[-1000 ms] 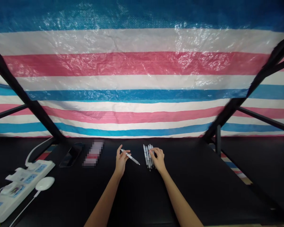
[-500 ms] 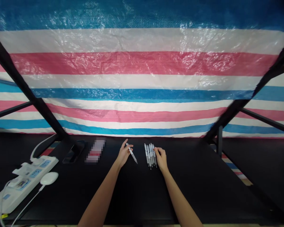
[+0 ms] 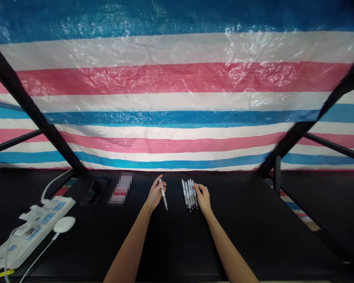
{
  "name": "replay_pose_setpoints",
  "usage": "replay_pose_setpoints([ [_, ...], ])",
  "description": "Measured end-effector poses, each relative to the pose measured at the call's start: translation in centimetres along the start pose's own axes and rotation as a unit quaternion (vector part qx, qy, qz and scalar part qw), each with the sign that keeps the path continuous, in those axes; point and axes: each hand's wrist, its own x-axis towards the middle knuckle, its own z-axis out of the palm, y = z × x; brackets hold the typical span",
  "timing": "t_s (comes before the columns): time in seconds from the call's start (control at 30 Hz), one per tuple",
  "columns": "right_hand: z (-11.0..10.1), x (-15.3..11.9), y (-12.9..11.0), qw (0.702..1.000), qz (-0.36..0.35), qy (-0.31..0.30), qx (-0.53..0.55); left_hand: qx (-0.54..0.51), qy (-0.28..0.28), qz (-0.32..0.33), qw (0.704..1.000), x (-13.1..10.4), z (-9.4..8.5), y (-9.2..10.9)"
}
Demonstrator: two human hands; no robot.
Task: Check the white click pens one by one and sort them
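A white and grey pen (image 3: 163,195) is held between the fingers of my left hand (image 3: 155,194), its tip pointing down toward me. To the right, several similar pens (image 3: 189,194) lie side by side on the black table (image 3: 177,239). My right hand (image 3: 203,197) is at the right edge of this row, its bent thumb and fingers pinched at the upper part of the rightmost pen. Whether that pen is gripped or only touched is hard to see.
A white power strip (image 3: 32,232) with plugs and cables lies at the left, beside a round white charger (image 3: 64,224). Behind them are a black phone (image 3: 94,191) and a blurred-out item (image 3: 120,189). A striped sheet (image 3: 177,78) hangs behind the table, between black frame bars (image 3: 47,125).
The pen in my left hand has turned from slanting right to nearly upright in view. My right hand stays at the row's right edge. The whole view has shifted slightly.
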Motion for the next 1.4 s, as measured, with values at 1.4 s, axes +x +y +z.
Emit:
replay_pose_setpoints([
  [1.4, -1.4, -2.3, -0.6, 0.958, -0.005, -0.018, -0.287, 0.749, 0.105, 0.202, 0.622, 0.1, -3.0, 0.3],
])
